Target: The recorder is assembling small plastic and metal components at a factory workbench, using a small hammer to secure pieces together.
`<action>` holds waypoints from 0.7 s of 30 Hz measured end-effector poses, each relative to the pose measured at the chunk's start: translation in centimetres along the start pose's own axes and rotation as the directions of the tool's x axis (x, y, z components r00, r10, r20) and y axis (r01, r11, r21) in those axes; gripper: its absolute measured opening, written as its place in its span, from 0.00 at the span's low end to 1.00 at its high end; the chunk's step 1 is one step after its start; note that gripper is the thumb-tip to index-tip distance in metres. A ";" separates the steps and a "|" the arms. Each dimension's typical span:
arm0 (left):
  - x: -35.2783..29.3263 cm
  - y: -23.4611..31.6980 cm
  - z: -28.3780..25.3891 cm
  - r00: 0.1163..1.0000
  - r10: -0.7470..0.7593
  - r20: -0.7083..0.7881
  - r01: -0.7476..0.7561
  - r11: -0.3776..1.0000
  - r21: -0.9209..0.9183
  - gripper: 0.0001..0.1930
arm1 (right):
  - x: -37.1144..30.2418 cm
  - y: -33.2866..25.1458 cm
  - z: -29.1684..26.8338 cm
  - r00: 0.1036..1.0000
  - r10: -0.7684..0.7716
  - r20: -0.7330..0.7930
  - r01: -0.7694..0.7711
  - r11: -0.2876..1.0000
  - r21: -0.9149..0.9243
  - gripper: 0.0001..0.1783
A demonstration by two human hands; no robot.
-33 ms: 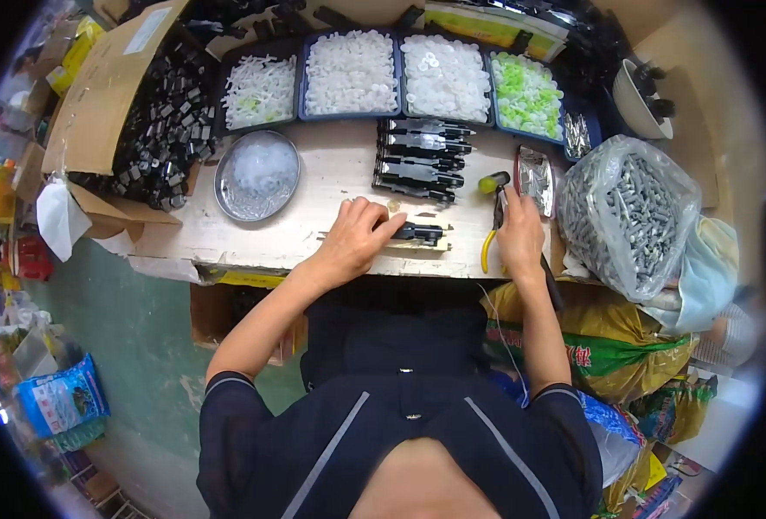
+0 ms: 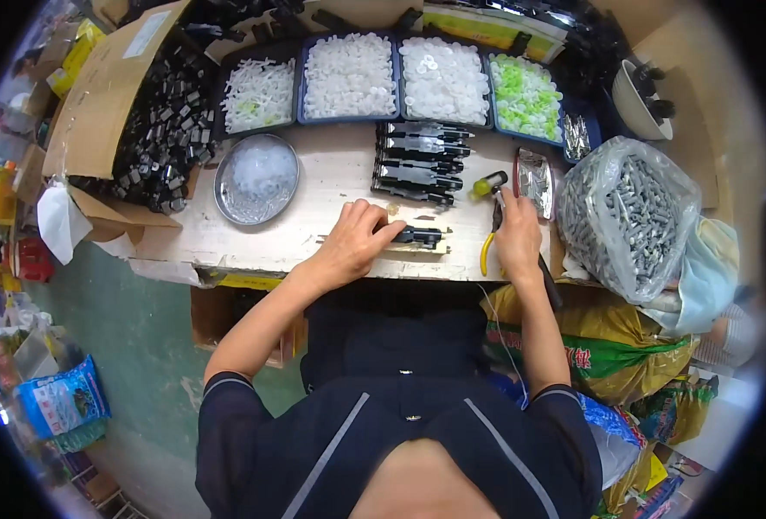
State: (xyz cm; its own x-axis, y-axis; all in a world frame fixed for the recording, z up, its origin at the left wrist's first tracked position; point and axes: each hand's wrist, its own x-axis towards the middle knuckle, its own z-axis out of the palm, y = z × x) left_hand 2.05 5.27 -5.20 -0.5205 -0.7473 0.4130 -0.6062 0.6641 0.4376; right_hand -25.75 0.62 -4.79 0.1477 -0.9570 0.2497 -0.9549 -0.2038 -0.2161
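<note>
My left hand (image 2: 352, 240) is closed round the left end of a black part (image 2: 419, 234), which lies on a pale fixture near the table's front edge. The fingers cover that end. In my right hand (image 2: 521, 235) is a small hammer (image 2: 489, 183) with a yellowish head, tilted over the table to the right of the part; its black handle runs below the hand. Pliers with a yellow handle (image 2: 487, 253) lie just left of the right hand. Behind the part is a row of similar black parts (image 2: 419, 166).
Along the back stand trays of white pieces (image 2: 352, 78) and green-and-white pieces (image 2: 525, 97). A round metal dish (image 2: 257, 208) and a carton of black pieces (image 2: 89, 130) are on the left. On the right are a small red-edged tray (image 2: 536, 182) and a bag of grey pieces (image 2: 634, 216).
The hammer head has shifted slightly left, with a small tilt of my right hand. My left hand and the black part stay practically in place.
</note>
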 end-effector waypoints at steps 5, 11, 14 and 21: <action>3.1 -0.5 -1.8 0.995 0.041 -0.093 -0.047 0.997 -0.058 0.17 | 1.9 -0.2 0.5 0.979 -0.151 -0.136 0.160 0.986 0.052 0.20; 8.6 -3.5 0.3 0.965 0.085 -0.249 -0.037 0.981 0.192 0.09 | 6.3 -2.0 -1.5 0.937 -0.201 -0.286 0.258 0.950 0.178 0.10; 8.8 -3.7 0.8 0.961 0.054 -0.270 -0.004 0.984 0.180 0.06 | 9.7 -4.3 -2.5 0.899 -0.278 -0.340 0.353 0.918 0.182 0.10; 6.0 -3.7 -3.2 0.911 -0.071 -0.407 0.093 0.995 0.034 0.08 | 23.2 -9.8 -1.6 0.713 -0.496 -0.496 0.581 0.813 0.023 0.07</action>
State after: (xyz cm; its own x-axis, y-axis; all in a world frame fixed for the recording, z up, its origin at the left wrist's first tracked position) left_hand 3.11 -1.58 -1.83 -0.1862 -0.7184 0.6703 -0.6719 0.5908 0.4466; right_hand -13.37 -19.29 4.63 0.4509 -0.4788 0.7533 -0.6849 -0.7268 -0.0520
